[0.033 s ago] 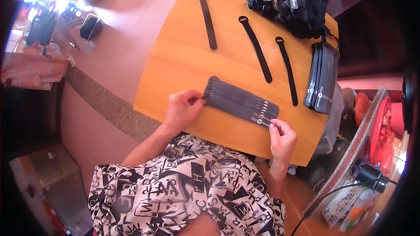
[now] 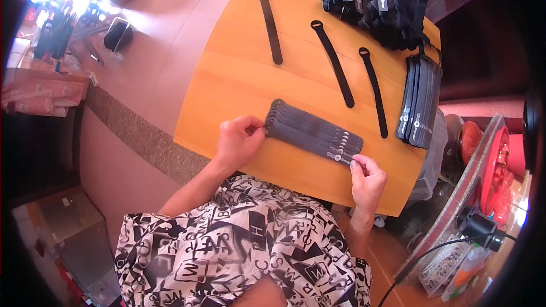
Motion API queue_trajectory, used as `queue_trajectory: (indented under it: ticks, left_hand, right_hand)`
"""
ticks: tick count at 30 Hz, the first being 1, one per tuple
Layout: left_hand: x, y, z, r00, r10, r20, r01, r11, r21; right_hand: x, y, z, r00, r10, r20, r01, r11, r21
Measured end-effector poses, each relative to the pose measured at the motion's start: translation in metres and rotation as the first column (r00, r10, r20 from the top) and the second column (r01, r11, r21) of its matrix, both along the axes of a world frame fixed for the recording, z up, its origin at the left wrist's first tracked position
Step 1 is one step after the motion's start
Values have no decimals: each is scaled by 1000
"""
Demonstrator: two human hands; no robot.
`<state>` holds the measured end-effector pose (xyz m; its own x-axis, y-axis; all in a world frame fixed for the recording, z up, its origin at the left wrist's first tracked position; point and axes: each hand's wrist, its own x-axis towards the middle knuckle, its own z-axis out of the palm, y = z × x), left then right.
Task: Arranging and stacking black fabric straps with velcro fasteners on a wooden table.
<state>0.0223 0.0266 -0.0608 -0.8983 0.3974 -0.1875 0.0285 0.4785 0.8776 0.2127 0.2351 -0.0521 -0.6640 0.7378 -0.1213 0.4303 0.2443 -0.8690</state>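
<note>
Nothing has visibly moved: I see left hand [image 2: 239,141] and right hand [image 2: 367,181] apparently pinching opposite ends of the fanned strips [image 2: 310,132] on the table [image 2: 227,74] (contact partly hidden); I'd keep overlaps even

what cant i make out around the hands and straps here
Head view, fanned straps: overlap hides parts of the rear ones.
Head view, left hand and right hand: fingertips cover the strap edges beneath them.
Head view, upper strap bundle: cut off by the top edge.
</note>
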Motion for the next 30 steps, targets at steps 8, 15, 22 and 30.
queue_trajectory:
  ticks: [8,15,22,30]
  left_hand:
    - [-5,5,0,996,58,62,-55,997,-56]
    - [-5,7,-2,998,59,18,-57,996,-71]
    - [-4,9,-5,998,55,-7,-56,998,-43]
    - [-2,9,-8,997,75,-22,-77,995,-64]
  right_hand:
    - [-2,4,-8,999,-19,36,20,1000,-21]
    - [-5,1,-8,998,-68,18,68,997,-34]
    - [-5,1,-8,996,-80,31,81,996,-24]
    - [-9,-1,-12,995,-98,16,98,995,-4]
